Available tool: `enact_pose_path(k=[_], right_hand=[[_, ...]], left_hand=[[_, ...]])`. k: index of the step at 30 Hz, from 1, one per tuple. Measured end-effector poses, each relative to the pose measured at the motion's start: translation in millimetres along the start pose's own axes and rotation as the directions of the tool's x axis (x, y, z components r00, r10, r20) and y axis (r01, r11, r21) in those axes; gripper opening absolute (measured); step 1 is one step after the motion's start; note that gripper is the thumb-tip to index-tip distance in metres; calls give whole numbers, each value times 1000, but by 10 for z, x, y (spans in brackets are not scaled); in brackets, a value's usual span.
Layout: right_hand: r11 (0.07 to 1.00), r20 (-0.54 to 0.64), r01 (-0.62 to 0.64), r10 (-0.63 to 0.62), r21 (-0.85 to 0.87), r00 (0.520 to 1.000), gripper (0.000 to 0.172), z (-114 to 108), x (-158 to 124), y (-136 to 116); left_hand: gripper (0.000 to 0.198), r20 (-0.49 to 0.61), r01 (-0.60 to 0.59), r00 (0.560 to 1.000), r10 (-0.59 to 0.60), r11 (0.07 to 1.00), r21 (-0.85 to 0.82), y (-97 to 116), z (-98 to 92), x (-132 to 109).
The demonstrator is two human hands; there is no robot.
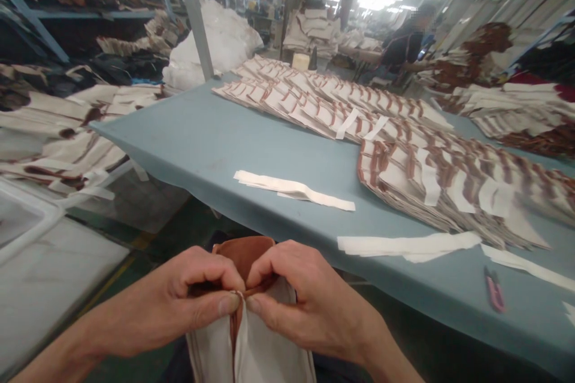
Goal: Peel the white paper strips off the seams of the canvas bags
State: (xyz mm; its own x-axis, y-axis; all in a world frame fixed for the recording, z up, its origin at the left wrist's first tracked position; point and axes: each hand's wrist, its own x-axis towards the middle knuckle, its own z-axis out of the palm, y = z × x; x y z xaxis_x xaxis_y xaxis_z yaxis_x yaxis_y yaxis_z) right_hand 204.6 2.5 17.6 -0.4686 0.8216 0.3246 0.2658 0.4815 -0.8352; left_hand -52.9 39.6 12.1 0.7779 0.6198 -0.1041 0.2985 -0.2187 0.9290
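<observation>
A sewn piece of cream fabric with brown suede-like material (269, 338) rests over my lap, below the table's near edge. My left hand (197, 293) pinches it between thumb and forefinger at the top of a slit-like opening. Right beside it, my right hand (296, 293) pinches the other side of the same spot, so the fingertips of both hands almost touch. A brown flap (247, 251) of the piece shows behind the hands. Whatever small part lies under the fingertips is hidden.
On the blue-covered table (188, 149) lie long rows of cream-and-brown pieces (404, 167), cream strips (296, 190) and pink-handled snips (495, 292). More pieces (58, 125) are heaped at the left. A metal post (195, 18) stands at the far edge. Another person (404, 42) is in the background.
</observation>
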Motion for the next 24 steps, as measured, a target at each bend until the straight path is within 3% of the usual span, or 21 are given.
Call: enact_pose_path(k=[3,7,13,17,21,24], right_hand=[[974,-68,166,-178,-157,982,10,47,-3,-18],[907,-52,231,-265,-351,963,15,63,-5,-46],[832,-79,178,-256,-525,964,23,46,-45,-135],[748,-132,145,-298,-648,945,32,53,-52,-229],[728,-100,215,-363,-651,926,34,54,-76,-243],[831,-54,215,-281,-513,958,22,44,-126,-201]], left_hand=[[25,-41,-36,998,40,994,102,62,-20,-12],[24,-58,-75,995,86,983,170,168,-18,21],[24,-161,-29,983,92,934,356,220,141,43],[27,-215,-34,968,127,920,390,259,268,87],[23,-183,21,982,38,951,309,200,373,43],[15,-155,49,988,-6,959,279,93,474,-46]])
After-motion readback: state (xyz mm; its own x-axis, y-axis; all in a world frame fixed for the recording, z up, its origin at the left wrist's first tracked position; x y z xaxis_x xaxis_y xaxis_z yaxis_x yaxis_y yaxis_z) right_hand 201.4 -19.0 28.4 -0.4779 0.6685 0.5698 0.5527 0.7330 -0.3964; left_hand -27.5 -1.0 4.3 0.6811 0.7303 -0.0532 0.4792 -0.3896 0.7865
